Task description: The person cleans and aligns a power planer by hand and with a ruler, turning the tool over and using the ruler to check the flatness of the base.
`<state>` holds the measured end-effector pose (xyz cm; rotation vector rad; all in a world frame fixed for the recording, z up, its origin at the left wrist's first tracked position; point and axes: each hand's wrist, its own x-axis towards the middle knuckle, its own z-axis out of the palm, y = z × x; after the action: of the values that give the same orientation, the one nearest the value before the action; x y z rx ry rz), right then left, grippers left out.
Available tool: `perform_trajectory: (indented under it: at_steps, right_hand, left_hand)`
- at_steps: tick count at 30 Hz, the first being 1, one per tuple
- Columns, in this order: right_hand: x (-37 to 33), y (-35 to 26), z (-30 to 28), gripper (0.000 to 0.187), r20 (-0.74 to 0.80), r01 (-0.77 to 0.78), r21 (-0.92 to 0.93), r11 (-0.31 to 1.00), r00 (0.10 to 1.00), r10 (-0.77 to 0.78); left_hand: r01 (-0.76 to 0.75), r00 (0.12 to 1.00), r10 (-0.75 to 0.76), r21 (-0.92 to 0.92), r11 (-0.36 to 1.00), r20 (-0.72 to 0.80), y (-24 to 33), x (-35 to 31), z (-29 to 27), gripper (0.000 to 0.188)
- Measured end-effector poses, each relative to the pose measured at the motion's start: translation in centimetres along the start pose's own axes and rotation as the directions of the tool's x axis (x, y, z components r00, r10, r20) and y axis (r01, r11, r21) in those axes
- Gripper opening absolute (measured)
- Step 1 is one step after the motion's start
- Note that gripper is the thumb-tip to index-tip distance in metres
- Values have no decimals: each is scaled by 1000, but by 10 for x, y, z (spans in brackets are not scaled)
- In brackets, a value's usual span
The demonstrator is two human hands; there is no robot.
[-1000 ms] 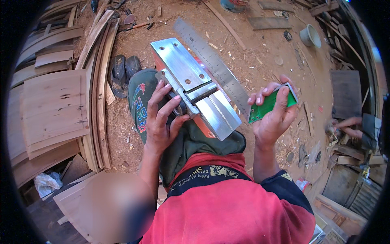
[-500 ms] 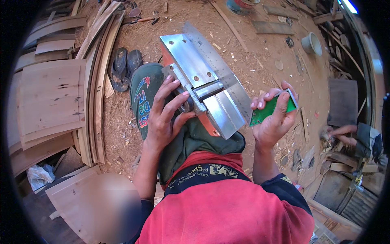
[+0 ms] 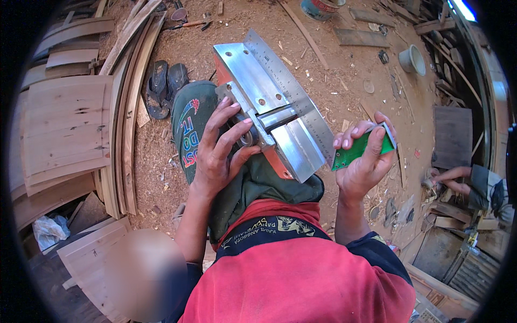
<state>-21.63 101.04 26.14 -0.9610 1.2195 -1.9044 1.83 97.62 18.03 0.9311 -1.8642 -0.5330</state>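
Note:
An electric hand planer (image 3: 253, 78) lies upside down over my lap, its shiny metal sole facing up and its orange body showing along the lower edge. Between the two sole plates sits the cutter drum (image 3: 277, 118). My left hand (image 3: 216, 148) is closed on the planer's near side, fingers curled over a metal side piece. A try square with a green handle (image 3: 355, 154) is gripped in my right hand (image 3: 368, 161), thumb pressed on the handle. Its steel ruled blade (image 3: 288, 86) stands along the sole's far right edge; whether it touches everywhere is unclear.
Wooden planks (image 3: 132, 107) and panels (image 3: 67, 126) are stacked on the left. Slippers (image 3: 158, 89) and a hammer (image 3: 188, 25) lie on the shaving-strewn dirt floor. A pale bucket (image 3: 412, 59) stands at far right. Another person's arms (image 3: 452, 175) show at the right edge.

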Motion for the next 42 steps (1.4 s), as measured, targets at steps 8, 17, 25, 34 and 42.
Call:
perform_trajectory:
  at_steps: [8, 17, 25, 34, 42]
  right_hand:
    - [-3, -1, 0, 29, 12, 1, 5, 1000, 1000, -1]
    - [-2, -1, 2, 30, 1, -2, -8, 1000, 1000, 2]
    - [-4, -1, 3, 30, 5, -8, -26, 1000, 1000, 8]
    - [6, -4, -4, 31, -29, -52, 26, 998, 998, 53]
    - [19, -14, -23, 32, -43, -12, 245, 969, 999, 24]
  left_hand:
    - [-14, 1000, 14, -8, 1000, -9, -1, 0, 1, 55]
    - [-18, 1000, 18, -4, 1000, -19, -2, 0, 2, 54]
    - [-21, 999, 21, -13, 1000, -28, -3, -1, 3, 54]
    - [-5, 1000, 4, -30, 1000, -12, -5, -2, -3, 52]
    - [-166, 964, 107, 238, 957, 244, 32, 48, -14, 61]
